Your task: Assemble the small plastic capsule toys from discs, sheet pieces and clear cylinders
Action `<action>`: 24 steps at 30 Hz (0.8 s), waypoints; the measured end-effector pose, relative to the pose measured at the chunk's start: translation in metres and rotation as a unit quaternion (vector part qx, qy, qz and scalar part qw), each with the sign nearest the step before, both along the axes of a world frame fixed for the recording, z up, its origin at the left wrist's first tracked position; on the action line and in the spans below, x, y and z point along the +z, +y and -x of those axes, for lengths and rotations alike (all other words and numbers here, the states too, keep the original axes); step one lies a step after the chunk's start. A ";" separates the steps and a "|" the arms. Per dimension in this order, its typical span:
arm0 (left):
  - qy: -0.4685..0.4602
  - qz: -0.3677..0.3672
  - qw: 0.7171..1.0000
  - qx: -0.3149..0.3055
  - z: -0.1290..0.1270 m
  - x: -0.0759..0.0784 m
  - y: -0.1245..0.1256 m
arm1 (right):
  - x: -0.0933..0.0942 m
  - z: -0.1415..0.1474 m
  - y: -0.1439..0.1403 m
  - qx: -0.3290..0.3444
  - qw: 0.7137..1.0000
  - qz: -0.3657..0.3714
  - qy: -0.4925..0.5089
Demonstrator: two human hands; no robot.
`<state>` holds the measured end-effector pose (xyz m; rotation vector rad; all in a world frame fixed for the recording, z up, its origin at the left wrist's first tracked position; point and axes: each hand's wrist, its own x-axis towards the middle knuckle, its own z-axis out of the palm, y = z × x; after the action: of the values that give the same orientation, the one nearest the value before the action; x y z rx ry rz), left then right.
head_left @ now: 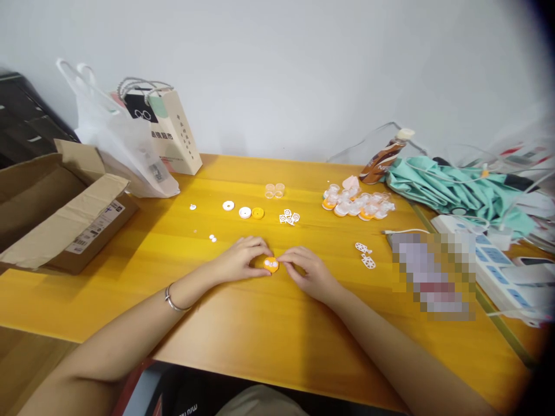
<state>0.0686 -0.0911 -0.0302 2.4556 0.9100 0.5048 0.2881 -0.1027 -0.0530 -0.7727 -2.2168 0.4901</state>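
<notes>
A small round orange plastic piece (271, 268) with white round parts on its face is held just above the table in front of me. My left hand (243, 260) grips it from the left between thumb and fingers. From the other side, my right hand (310, 271) has its fingers drawn together, with the tips at the piece's right edge. Beyond the hands lie a yellow disc (258, 214), a white disc (245, 212) and another white ring-shaped disc (228, 205). White spoked plastic parts (289, 217) are grouped to their right.
Clear cups (274, 190) stand farther back, left of a cluster of orange-and-white capped pieces (359, 202). More spoked parts (365, 256) lie at right, near a power strip (489, 266), a bottle (387, 156) and a green umbrella (455, 188). A cardboard box (87, 222) sits left.
</notes>
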 end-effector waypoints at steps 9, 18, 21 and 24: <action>0.002 0.004 1.000 0.014 -0.001 -0.001 0.000 | -0.005 -0.005 0.001 0.002 0.996 -0.040 -0.075; 0.001 0.007 1.000 0.023 -0.002 -0.002 -0.001 | -0.002 -0.001 -0.001 0.001 0.995 -0.027 -0.094; 0.000 0.008 1.000 0.020 -0.001 -0.004 -0.001 | -0.002 0.002 -0.001 -0.015 0.998 0.020 -0.049; -0.007 0.007 1.000 0.017 -0.001 -0.005 -0.001 | -0.003 0.004 0.000 -0.034 0.997 0.054 -0.035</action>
<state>0.0695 -0.0918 -0.0351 2.4253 0.9473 0.5236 0.2846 -0.1031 -0.0563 -0.9322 -2.2338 0.5602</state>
